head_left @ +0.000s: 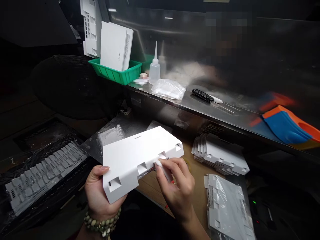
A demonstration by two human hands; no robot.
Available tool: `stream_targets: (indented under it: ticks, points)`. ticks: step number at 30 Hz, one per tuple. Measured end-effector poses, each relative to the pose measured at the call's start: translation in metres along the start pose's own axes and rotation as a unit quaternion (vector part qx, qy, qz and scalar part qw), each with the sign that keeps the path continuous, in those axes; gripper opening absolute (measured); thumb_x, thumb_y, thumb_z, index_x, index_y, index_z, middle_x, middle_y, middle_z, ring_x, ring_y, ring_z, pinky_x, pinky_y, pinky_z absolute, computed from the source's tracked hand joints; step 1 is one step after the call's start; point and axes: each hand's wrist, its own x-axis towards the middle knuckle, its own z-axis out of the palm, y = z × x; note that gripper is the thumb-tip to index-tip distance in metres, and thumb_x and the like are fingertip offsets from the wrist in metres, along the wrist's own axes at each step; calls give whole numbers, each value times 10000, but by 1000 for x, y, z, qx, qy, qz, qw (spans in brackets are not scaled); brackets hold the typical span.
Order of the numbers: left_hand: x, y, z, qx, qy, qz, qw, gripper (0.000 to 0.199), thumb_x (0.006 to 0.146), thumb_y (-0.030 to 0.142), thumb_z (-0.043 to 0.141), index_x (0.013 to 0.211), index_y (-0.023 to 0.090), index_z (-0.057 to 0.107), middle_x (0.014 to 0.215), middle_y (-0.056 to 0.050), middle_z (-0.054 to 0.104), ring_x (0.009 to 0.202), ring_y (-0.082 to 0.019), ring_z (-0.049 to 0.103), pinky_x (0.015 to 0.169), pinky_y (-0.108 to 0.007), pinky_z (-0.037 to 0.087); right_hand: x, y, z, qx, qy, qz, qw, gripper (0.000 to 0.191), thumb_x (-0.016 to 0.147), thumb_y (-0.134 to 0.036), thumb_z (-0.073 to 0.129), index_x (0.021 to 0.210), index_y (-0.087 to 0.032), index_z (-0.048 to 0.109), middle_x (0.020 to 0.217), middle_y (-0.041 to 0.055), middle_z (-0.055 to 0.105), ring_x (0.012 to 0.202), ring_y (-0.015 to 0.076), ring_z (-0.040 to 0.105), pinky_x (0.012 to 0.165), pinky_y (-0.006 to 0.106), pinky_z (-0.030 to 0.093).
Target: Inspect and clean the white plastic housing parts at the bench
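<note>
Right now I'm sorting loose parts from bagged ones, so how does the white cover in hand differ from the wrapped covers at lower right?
The held cover is bare; the wrapped covers show glossy clear plastic. The held cover is raised and tilted in the left hand, while the wrapped covers lie below. Both are white with cutouts near their edges.

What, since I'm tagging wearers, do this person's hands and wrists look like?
The left hand is ungloved, with stacked strands of round olive-green and cream beads at the wrist. The right hand is also ungloved, without visible sleeve or jewellery.
</note>
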Motion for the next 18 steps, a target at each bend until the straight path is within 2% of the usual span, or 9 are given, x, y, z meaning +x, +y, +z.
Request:
stream_targets:
  ticks: [3,10,15,18]
  points:
    - [-4,-2,11,43,77,26,996,721,662,114,491,1363,230,608,698,-53,782,557,-283,738,564,-419,644,1,0,-1,-8,9,9,1000,144,898,-105,693,997,-204,728,885,37,649,795,142,645,711,267,549]
    - [-7,-8,18,35,79,41,995,743,675,139,514,1410,223,592,736,-77,791,593,-325,745,480,-425,626,-6,-8,7,11,-23,-8,1000,183,882,-96,701,1032,-199,727,894,47,653,796,155,645,705,277,544]
    - [-8,-11,22,5,86,44,995,773,655,123,509,1420,217,580,796,-65,804,676,-308,767,699,-474,661,-4,-6,6,5,-3,19,1000,154,887,-99,704,997,-203,731,909,49,658,818,160,651,706,274,541]
    - [-7,-12,23,0,97,45,994,748,657,134,505,1398,177,590,760,-67,795,638,-302,757,758,-504,654,-7,-11,7,14,-13,8,1000,170,875,-87,713,1006,-194,729,895,44,651,798,150,639,701,272,535]
